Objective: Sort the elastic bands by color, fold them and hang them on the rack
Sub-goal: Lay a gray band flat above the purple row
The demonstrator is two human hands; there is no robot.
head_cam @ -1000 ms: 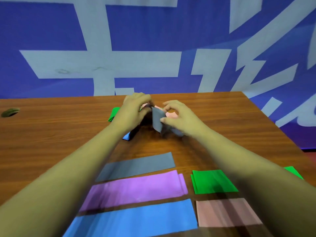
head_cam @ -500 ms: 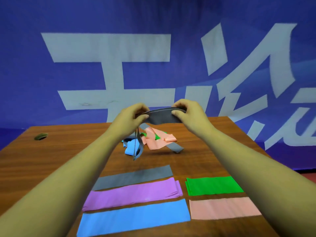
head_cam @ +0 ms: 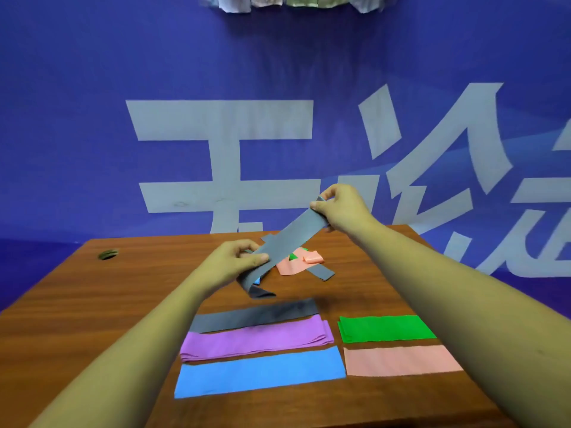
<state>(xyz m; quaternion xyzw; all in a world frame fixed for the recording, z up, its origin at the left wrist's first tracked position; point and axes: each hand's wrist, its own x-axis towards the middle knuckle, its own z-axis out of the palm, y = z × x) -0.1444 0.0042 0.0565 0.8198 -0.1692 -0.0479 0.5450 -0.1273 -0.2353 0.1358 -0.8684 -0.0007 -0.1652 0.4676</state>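
Observation:
A grey elastic band (head_cam: 289, 237) is stretched slantwise in the air above the table. My right hand (head_cam: 343, 208) pinches its upper end and my left hand (head_cam: 234, 262) pinches it lower down, with the loose tail drooping below. Behind it lies a small heap of unsorted bands (head_cam: 301, 264), pink, green and grey. Nearer to me flat folded bands lie in rows: grey (head_cam: 253, 315), purple (head_cam: 256, 339), blue (head_cam: 259, 370), green (head_cam: 386, 328) and pink (head_cam: 401, 359).
The wooden table (head_cam: 92, 304) has a round cable hole (head_cam: 108, 254) at its back left. A blue banner with pale characters (head_cam: 222, 149) fills the background. Hanging pale items (head_cam: 296, 1) show at the very top edge.
Both hands lifted the grey band off the heap and drew apart, my right hand going up and right, my left hand coming down. The view tilted upward.

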